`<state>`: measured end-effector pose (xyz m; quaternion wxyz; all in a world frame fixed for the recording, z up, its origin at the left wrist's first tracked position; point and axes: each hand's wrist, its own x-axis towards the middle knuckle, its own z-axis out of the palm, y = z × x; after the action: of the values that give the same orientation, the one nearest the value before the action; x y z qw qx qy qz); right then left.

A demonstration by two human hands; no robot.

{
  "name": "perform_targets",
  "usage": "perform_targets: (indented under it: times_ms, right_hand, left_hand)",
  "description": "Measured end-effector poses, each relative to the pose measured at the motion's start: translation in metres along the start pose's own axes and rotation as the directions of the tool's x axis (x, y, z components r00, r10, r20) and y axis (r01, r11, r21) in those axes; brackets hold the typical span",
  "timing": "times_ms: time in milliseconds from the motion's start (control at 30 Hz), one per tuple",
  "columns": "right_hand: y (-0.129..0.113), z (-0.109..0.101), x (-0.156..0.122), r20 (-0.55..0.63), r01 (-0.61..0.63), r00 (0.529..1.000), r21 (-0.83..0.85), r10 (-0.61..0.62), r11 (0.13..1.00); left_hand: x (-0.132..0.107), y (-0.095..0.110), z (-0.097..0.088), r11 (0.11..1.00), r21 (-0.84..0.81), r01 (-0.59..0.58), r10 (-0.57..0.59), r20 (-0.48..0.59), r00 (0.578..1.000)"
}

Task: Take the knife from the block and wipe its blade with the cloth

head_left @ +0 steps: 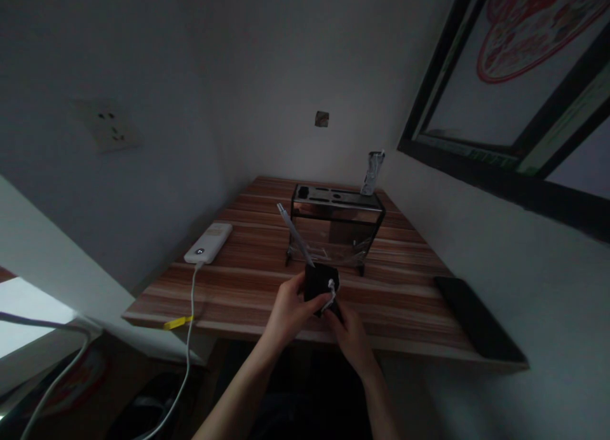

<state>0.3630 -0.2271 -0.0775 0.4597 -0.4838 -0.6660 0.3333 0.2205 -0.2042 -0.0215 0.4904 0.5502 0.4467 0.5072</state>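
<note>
Both hands hold a small black pouch-like object [318,280] above the front part of the table. A white knotted cord [331,286] hangs against its face. My left hand [291,308] is closed around its left side, with the thumb across the front. My right hand [351,338] grips the lower right corner beside the cord, its fingers partly hidden. Slim pale sticks [295,233] rise at a slant from behind the object's top; whether they are inside it I cannot tell.
A black-framed rack [333,198] stands behind my hands, a crumpled clear wrapper [372,173] on top. To the left lies a white power bank [210,241] with a cable [191,313] trailing off the wooden table [252,294], near a yellow tag [177,323]. A dark flat slab [479,318] lies right.
</note>
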Motion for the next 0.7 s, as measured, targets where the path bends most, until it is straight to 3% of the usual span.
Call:
perform_targets:
  times_ms: [300, 433, 700]
  right_hand:
    - [0.001, 0.002, 0.001, -0.085, -0.019, 0.996, 0.008, 0.02, 1.0]
    - [0.005, 0.005, 0.001, -0.113, -0.009, 0.994, -0.066, 0.001, 0.998]
    - [0.002, 0.005, 0.0, -0.057, 0.009, 0.998, -0.101, -0.015, 0.995]
  left_hand:
    - [0.004, -0.001, 0.003, 1.0, -0.006, -0.009, 0.009, -0.055, 0.998]
    - [0.008, -0.005, 0.003, 1.0, 0.008, -0.004, 0.005, -0.062, 0.998]
    - [0.012, -0.006, -0.003, 1.0, 0.009, 0.01, -0.01, -0.029, 1.0]
